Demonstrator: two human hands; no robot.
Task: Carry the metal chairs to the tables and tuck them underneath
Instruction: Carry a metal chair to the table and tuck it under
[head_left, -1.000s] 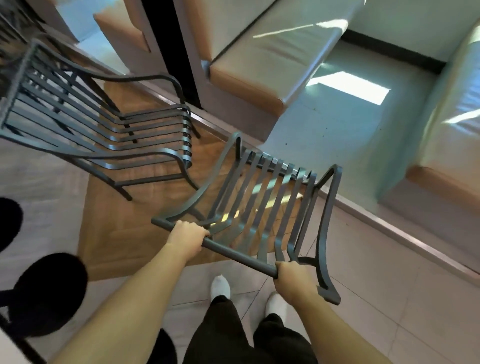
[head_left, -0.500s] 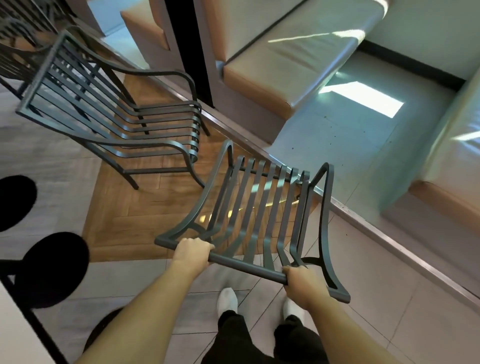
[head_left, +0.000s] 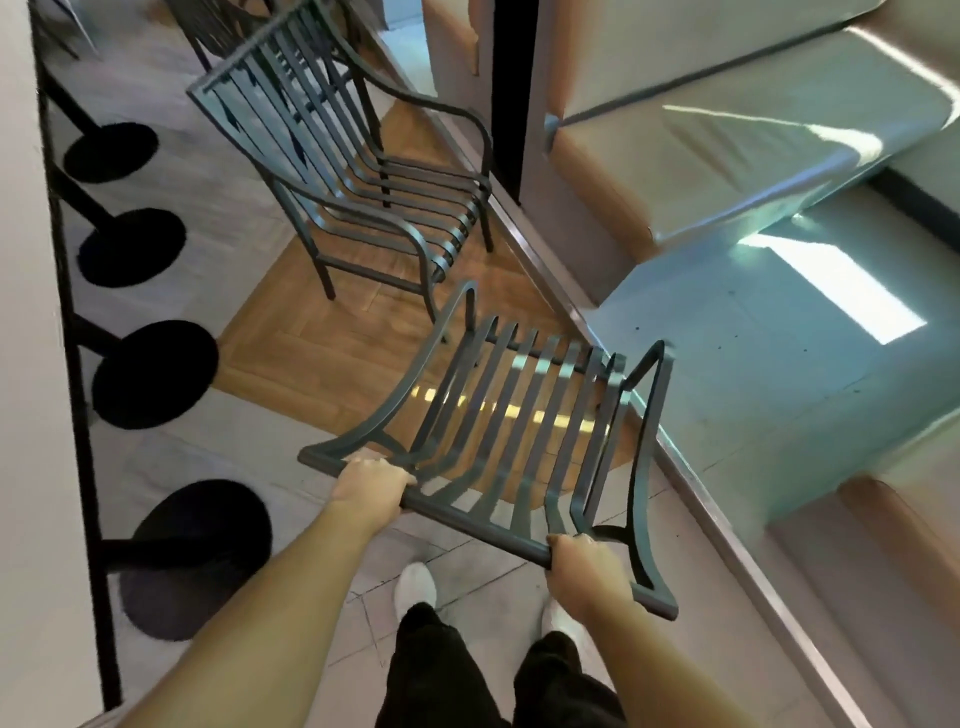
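A dark metal slatted chair (head_left: 498, 415) hangs in front of me, tipped forward, its top rail toward me. My left hand (head_left: 371, 480) grips the left part of that rail. My right hand (head_left: 582, 564) grips the rail's right end near the armrest. A second metal chair (head_left: 358, 171) of the same kind stands upright on the wooden floor patch ahead and to the left, its seat facing right. More dark chair frames show at the top edge, partly cut off.
Along the left runs a pale counter (head_left: 31, 415) with several black round stool bases (head_left: 156, 374) on the floor beside it. At right are padded benches (head_left: 727, 156) on a raised floor behind a metal strip (head_left: 727, 519). My feet (head_left: 415, 590) stand on grey tiles.
The view has swung left and forward: the standing chair and the benches have shifted right and up in view, and the counter and stool bases have come in. Both hands keep their grip.
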